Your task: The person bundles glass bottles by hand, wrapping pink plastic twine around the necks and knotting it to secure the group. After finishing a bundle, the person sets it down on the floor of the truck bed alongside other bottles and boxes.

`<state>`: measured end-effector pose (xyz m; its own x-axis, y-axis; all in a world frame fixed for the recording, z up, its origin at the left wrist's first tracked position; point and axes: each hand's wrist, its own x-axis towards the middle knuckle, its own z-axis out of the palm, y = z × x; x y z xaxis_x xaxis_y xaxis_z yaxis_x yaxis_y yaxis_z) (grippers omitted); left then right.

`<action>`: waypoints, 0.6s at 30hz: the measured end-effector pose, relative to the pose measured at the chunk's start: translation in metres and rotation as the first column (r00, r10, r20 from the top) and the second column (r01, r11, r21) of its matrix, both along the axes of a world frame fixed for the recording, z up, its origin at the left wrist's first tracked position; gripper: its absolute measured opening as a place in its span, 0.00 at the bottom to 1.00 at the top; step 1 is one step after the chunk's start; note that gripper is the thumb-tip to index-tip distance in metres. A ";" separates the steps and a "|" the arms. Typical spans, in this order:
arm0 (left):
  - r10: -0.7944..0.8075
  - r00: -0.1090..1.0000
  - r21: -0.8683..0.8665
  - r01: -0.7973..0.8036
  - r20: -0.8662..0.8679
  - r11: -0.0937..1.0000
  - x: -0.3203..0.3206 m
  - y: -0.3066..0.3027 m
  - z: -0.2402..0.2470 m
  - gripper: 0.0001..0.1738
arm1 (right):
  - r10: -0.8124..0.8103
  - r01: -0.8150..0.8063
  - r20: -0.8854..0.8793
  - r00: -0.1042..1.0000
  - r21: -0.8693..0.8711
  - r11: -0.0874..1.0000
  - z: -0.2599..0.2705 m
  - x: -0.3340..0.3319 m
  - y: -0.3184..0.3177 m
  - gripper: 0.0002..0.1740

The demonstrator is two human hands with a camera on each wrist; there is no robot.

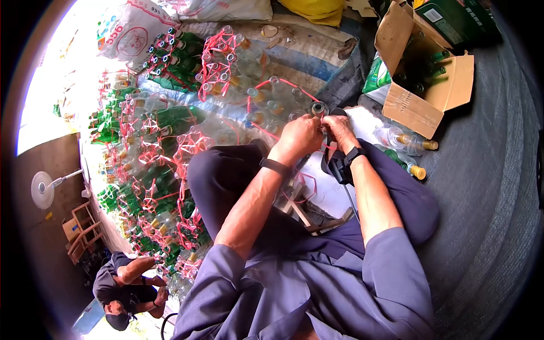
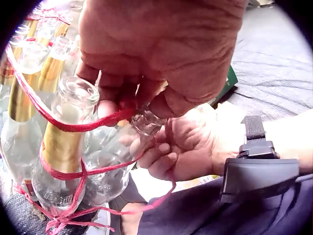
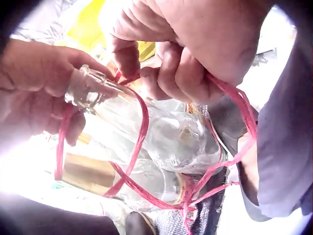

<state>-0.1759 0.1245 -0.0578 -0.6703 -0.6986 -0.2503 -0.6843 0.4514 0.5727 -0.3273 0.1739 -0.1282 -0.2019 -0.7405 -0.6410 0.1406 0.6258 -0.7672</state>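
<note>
Pink plastic twine (image 2: 73, 128): looks light, limp, slippery, wants pinching by the glass bottle (image 3: 181, 142), clamped in left grip (image 1: 300, 136) and right grip (image 1: 341, 132).

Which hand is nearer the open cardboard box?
Right. The right hand lies below-left of the open cardboard box in the head view; the left hand sits farther left.
</note>
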 end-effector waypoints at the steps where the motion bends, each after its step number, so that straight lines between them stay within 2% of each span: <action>1: 0.002 0.999 -0.031 -0.003 -0.038 1.000 0.000 0.001 -0.001 0.14 | -0.001 0.001 0.001 1.000 0.001 1.000 -0.011 -0.001 0.001 0.08; 2: 0.000 0.999 -0.030 -0.001 -0.037 1.000 0.000 0.001 -0.001 0.14 | 0.135 -0.254 -0.393 0.910 -0.269 0.929 -0.033 -0.003 0.003 0.05; 3: -0.025 0.999 -0.075 0.022 -0.042 0.997 0.000 0.001 -0.002 0.14 | 0.113 -0.556 -0.740 0.663 -0.385 0.737 -0.051 -0.005 0.005 0.04; 4: -0.050 0.998 -0.120 0.044 -0.046 0.992 0.001 0.001 -0.002 0.14 | 0.113 -0.555 -0.739 0.664 -0.385 0.737 -0.062 -0.005 0.006 0.04; 6: -0.076 0.997 -0.157 0.071 -0.030 0.985 0.002 -0.003 0.007 0.13 | 0.045 -0.649 -0.834 0.550 -0.393 0.652 -0.069 -0.005 0.005 0.02; 7: -0.102 0.995 -0.194 0.097 -0.017 0.976 0.003 -0.004 0.012 0.13 | 0.044 -0.648 -0.833 0.551 -0.394 0.652 -0.073 -0.005 0.006 0.02; 8: -0.103 0.995 -0.194 0.098 -0.016 0.976 0.003 -0.004 0.013 0.13 | 0.017 -0.656 -0.862 0.507 -0.374 0.656 -0.071 -0.004 0.006 0.03; 9: -0.049 0.999 -0.145 0.049 0.001 0.988 0.004 -0.004 0.014 0.13 | -0.010 -0.664 -0.887 0.461 -0.353 0.660 -0.068 -0.003 0.007 0.03; 10: 0.005 1.000 -0.097 -0.003 0.021 0.995 0.005 -0.004 0.016 0.12 | -0.011 -0.663 -0.887 0.462 -0.354 0.659 -0.066 -0.002 0.006 0.03; 12: 0.019 1.000 -0.104 -0.018 0.008 0.994 0.008 -0.003 0.018 0.11 | 0.092 -0.669 -0.947 0.308 -0.146 0.729 -0.054 0.003 0.004 0.07; 13: 0.033 0.999 -0.110 -0.033 -0.006 0.993 0.009 -0.003 0.018 0.11 | 0.092 -0.669 -0.947 0.309 -0.148 0.728 -0.048 0.007 0.003 0.07; 14: 0.033 0.999 -0.111 -0.034 -0.005 0.993 0.011 -0.004 0.018 0.11 | 0.124 -0.466 -0.835 0.537 -0.170 0.868 -0.037 0.011 0.001 0.12; 15: 0.047 0.999 -0.162 -0.048 -0.009 0.986 0.014 -0.004 0.017 0.11 | 0.095 -0.240 -0.674 0.733 -0.126 0.962 -0.030 0.014 0.000 0.17; 16: 0.061 0.998 -0.214 -0.063 -0.015 0.975 0.016 -0.005 0.016 0.11 | 0.094 -0.241 -0.673 0.733 -0.127 0.962 -0.029 0.014 -0.001 0.17; 18: 0.103 0.995 -0.237 -0.103 -0.012 0.966 0.018 -0.008 0.016 0.08 | 0.095 -0.176 -0.620 0.779 -0.070 0.982 -0.029 0.014 -0.003 0.27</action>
<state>-0.1579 0.1161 -0.0420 -0.5916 -0.8032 -0.0695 -0.7343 0.5013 0.4577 -0.3129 0.1708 -0.1573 -0.4133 -0.8510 -0.3239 -0.4627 0.5026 -0.7302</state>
